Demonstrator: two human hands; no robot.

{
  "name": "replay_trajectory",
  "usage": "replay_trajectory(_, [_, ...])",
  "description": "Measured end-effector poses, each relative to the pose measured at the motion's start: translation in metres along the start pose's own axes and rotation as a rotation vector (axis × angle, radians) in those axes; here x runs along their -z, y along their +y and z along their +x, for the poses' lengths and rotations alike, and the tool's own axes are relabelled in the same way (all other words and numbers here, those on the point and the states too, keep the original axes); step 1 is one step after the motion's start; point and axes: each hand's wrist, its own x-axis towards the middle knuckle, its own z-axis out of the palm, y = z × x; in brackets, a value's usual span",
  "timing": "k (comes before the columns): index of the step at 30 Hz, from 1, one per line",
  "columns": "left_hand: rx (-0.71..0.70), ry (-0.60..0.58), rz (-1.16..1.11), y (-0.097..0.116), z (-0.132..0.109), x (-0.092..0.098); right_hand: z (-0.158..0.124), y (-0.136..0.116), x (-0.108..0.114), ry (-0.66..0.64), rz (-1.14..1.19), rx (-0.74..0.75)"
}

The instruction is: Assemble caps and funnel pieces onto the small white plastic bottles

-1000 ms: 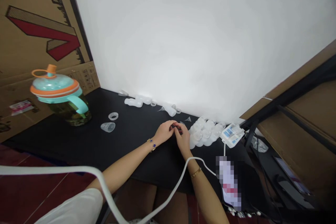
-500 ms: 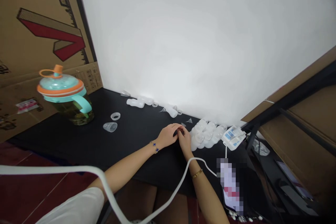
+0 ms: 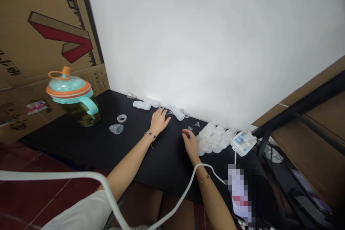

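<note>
My left hand (image 3: 159, 121) stretches over the black table (image 3: 88, 143) with its fingers spread, close to a small white bottle (image 3: 177, 113) lying by the wall. Nothing is in it. My right hand (image 3: 190, 141) rests on the table with its fingers curled; whether anything is in them I cannot make out. It lies beside a cluster of small clear bottles (image 3: 214, 138) and a tiny clear funnel (image 3: 190, 128). More white bottles (image 3: 142, 105) lie along the wall's foot.
A teal and orange jug (image 3: 74, 97) stands at the left, with a clear cup (image 3: 116, 129) and a clear ring (image 3: 122, 118) near it. A white box (image 3: 244, 142) sits at the table's right end. Cardboard (image 3: 40, 36) stands behind. A white cable (image 3: 172, 201) crosses my right forearm.
My hands were together at the table's middle. The left hand has since parted, opened and reached towards the wall; the right hand has stayed about where it was.
</note>
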Motion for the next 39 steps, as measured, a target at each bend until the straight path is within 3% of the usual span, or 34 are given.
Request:
replay_trajectory(6, [0.091,-0.159,0.078,-0.023,0.015,-0.013,-0.002,-0.004,-0.001,-0.005,-0.031,0.024])
replay_trajectory(13, [0.037,-0.291,0.101,-0.036,0.023,-0.028,-0.002,-0.006,-0.002,-0.001,-0.034,0.037])
replay_trajectory(21, [0.015,-0.205,0.092,-0.03,0.021,-0.026,-0.004,-0.009,-0.001,-0.015,-0.045,0.051])
replay_trajectory(27, [-0.073,-0.248,0.079,-0.022,0.019,-0.025,-0.003,-0.008,-0.001,-0.018,-0.043,0.053])
replay_trajectory(32, [-0.078,-0.312,0.089,-0.022,0.018,-0.028,-0.003,-0.006,-0.002,-0.016,-0.055,0.053])
replay_trajectory(39, [-0.071,-0.316,0.056,-0.022,0.019,-0.027,-0.003,-0.005,-0.002,-0.007,-0.04,0.053])
